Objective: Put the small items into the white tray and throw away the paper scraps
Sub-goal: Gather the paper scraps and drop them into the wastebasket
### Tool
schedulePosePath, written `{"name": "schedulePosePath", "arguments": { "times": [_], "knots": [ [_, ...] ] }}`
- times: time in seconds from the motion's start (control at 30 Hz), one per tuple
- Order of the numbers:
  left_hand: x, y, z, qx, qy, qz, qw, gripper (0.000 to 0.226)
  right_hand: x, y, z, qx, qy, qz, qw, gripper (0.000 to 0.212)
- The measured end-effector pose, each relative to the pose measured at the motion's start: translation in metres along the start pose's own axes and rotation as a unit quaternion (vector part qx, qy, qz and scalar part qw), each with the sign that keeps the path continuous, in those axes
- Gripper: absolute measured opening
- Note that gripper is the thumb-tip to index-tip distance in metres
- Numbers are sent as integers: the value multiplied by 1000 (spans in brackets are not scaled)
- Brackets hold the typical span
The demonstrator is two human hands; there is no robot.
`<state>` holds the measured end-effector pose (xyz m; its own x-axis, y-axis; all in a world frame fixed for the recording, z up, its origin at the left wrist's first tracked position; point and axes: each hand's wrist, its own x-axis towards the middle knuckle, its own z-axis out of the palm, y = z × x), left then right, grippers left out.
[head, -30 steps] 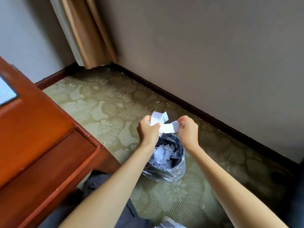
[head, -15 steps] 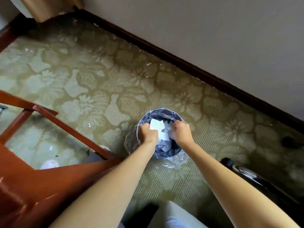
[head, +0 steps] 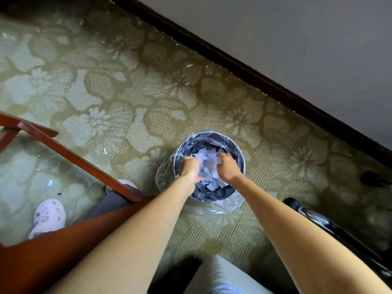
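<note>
with both hands down inside the mouth of the bin, the step in hand looks like the throwing away of the paper scraps — the last part of the task rather than the first. the bin is a small round one lined with a clear plastic bag, standing on the patterned carpet near the dark skirting board, and a heap of white torn paper lies in it over something dark. the left hand is curled, knuckles up, fingers bent down into the heap; the right hand is curled the same way just beside it, with scraps between the two. whether either hand grips paper or has let it go i cannot tell, since the fingertips are hidden under the knuckles.

the next move, as i judge it, calls for the fingers to spread so that nothing clings to them, and then for the hands to lift straight up clear of the liner without dragging it off the rim. a few white flecks lie on the carpet to the left, near the red-brown wooden furniture — they may need picking up too. the white tray and the small items are not in view.

no brand, label or writing can be read anywhere; the pale shoe at lower left carries small ornaments, not letters.
</note>
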<state>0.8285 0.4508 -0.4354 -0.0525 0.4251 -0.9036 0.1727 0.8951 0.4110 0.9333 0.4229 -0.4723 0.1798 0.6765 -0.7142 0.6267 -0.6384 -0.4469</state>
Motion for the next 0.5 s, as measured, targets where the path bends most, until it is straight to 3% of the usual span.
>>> {"name": "schedulePosePath", "arguments": {
  "times": [0.1,0.2,0.33,0.5],
  "knots": [
    [-6,0,-5,33,-15,10,999,32,-8,0,-2,-15,5,-8,1000,54],
    [-22,2,-13,86,-21,26,996,51,-23,-4,-6,-25,5,-28,999,64],
    [-55,9,-28,159,7,70,985,55,-49,-19,-16,-25,11,-63,998,70],
    [-112,22,-44,270,31,151,950,38,-87,-38,-37,-52,46,-82,994,62]
  ]
}}
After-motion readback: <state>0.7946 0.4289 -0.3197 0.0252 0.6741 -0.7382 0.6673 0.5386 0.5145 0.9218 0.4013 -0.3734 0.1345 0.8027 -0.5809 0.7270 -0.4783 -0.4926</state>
